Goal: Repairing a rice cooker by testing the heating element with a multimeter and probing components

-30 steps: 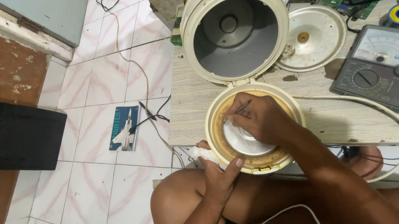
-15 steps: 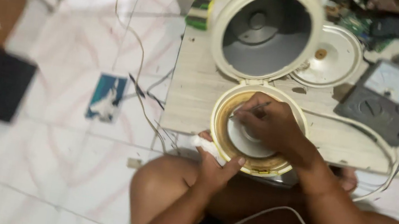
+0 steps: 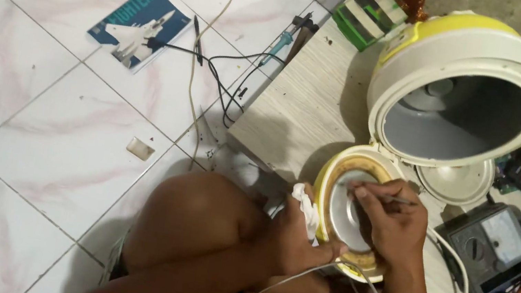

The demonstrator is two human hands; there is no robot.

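Rice-cooker lid [image 3: 351,213] sits on the low wooden table's [image 3: 300,114] near edge as before, my left hand [image 3: 291,238] still gripping its rim with a white cloth [image 3: 307,206], my right hand [image 3: 388,222] still pinching a thin tool [image 3: 398,201] over its inner plate, so only my view has shifted.

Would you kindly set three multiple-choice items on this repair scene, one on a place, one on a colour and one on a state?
1. Where does the booklet lie?
A. on the tiled floor
B. on the wooden board
C. inside the cooker

2. What colour is the rim of the round lid being worked on?
A. blue
B. yellow
C. red

3. What is the right hand doing?
A. resting empty
B. gripping the meter
C. holding a thin tool to the lid

Answers: 1 A, it rests on white tiles left of the board. 2 B, a yellow ring shows. 3 C, the tool tip meets the lid while the left hand steadies it with a white cloth.
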